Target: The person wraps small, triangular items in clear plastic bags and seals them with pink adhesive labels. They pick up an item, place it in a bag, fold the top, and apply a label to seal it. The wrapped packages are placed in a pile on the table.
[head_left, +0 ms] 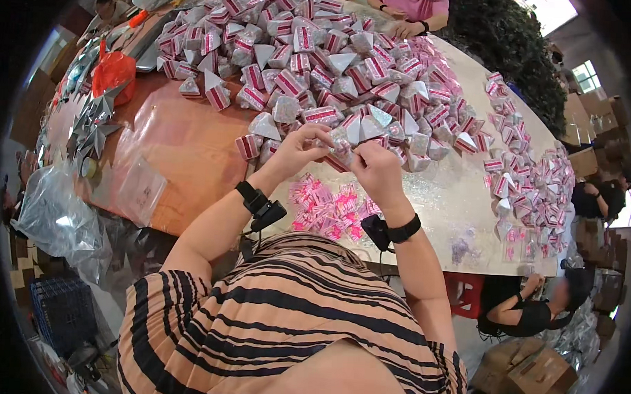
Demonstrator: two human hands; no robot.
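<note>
A: Our left hand (298,149) is closed, fingertips pinching one end of a small silver, glittery pyramid-shaped packet with a pink band (339,150). Its wrist carries a black strap with a small black device (259,205).

B: And to its left we see a clear plastic bag (138,187) lying flat on the brown tabletop (185,151), with silver star-shaped pieces (96,123) and an orange-red plastic bag (113,72) further out.

A: The packet sits between both hands, above the table edge, just in front of the large heap of like silver-and-pink packets (313,58).

B: Our right hand (377,170) is likewise closed, gripping the packet's other end. Below the hands lies a loose pile of small pink labels (329,208) on the pale glittery sheet (454,195).

A: Far right, a second, smaller spread of packets (531,184) lies near the table's edge.
</note>
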